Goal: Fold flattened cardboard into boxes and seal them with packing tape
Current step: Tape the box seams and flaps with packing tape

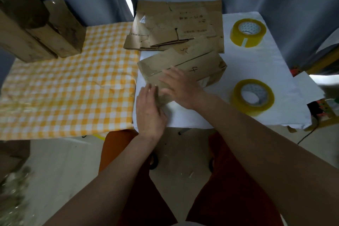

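Box (185,68) long axis diagonal, near-left to far-right

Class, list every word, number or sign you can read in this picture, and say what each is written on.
"4": handwritten on the top of the folded cardboard box under the hands.
"3": handwritten, partly hidden, on the flattened cardboard stack just behind that box; the reading is uncertain.
Printed lines on the flattened cardboard: too blurred to read.
Pattern inside the tape rolls' cores: no legible text.
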`<state>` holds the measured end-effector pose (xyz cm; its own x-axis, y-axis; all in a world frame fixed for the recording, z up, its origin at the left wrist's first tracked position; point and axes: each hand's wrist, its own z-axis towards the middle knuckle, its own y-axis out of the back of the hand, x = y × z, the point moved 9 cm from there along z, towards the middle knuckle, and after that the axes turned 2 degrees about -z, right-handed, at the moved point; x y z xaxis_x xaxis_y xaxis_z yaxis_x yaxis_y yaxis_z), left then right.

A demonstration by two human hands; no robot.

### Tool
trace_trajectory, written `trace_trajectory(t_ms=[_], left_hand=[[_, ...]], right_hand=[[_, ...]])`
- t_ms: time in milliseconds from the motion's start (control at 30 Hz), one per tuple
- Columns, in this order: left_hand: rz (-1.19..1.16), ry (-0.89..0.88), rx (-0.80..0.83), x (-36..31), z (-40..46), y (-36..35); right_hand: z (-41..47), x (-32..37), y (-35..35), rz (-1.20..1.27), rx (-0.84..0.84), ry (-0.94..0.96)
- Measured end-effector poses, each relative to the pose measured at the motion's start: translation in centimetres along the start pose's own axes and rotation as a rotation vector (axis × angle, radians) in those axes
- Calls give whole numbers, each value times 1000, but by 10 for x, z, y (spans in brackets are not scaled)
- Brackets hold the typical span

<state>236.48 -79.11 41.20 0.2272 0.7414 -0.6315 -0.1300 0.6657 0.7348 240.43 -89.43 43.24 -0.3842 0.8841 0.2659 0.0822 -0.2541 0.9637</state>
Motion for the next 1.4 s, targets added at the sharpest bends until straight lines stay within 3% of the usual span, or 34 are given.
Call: trace_trajectory(t_ms=[133, 400, 533, 600, 800, 1000, 1100, 1167, 1233, 1400], left_hand=[[-75, 208, -23, 51, 8, 20], [-233, 288, 115, 85, 17, 8], [-42, 31, -79, 51, 9, 17], [76, -56, -21, 33, -4, -1], [199, 135, 195, 40, -28, -45], [-207, 334, 270, 62, -19, -69], [-288, 494, 157, 72, -20, -45], [-332, 305, 9, 51, 3, -19], [-473, 144, 7, 30, 34, -17], [-757, 305, 61, 34, 58, -44]], right_hand=[[26, -13, -29, -55, 170, -74], [32, -17, -33, -179, 32, -128], [34, -17, -35, -129, -9, -160], [35, -17, -34, -118, -20, -162], [36, -17, -33, -122, -12, -155], [36, -19, -36, -93, 12, -151], [35, -20, -36, -92, 22, -155], [35, -19, -36, -91, 13, -151], [34, -17, -35, -87, -7, -145], [32, -13, -36, -109, -11, -130]])
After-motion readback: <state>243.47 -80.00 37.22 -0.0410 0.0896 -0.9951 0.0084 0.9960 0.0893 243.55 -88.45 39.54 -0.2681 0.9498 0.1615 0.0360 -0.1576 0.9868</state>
